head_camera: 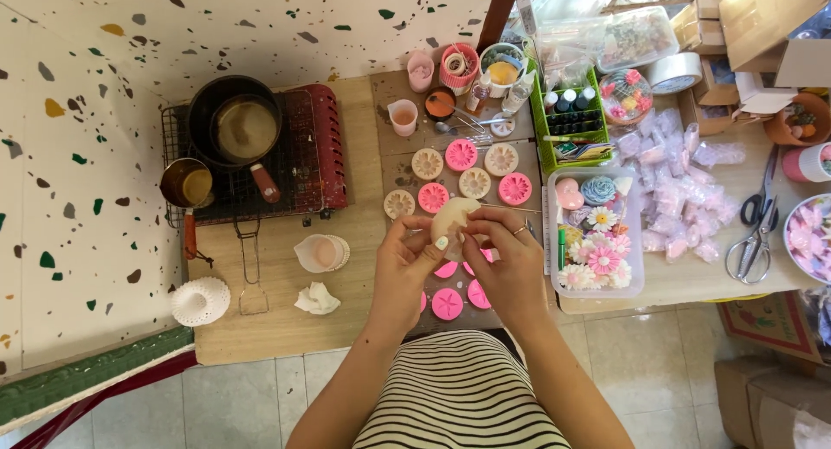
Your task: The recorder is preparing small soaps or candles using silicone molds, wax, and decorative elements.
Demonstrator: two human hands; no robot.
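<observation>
Above the pink moulds (447,304), your left hand (405,267) and right hand (511,263) both pinch a cream mould (452,217). It looks soft, light and bendy; grip its rim and flex gently.

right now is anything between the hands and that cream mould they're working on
Nothing visible. Both hands, left and right, already hold the cream mould directly with their fingertips, above the pink moulds on the table. No tool or other thing sits between fingers and mould.
</observation>
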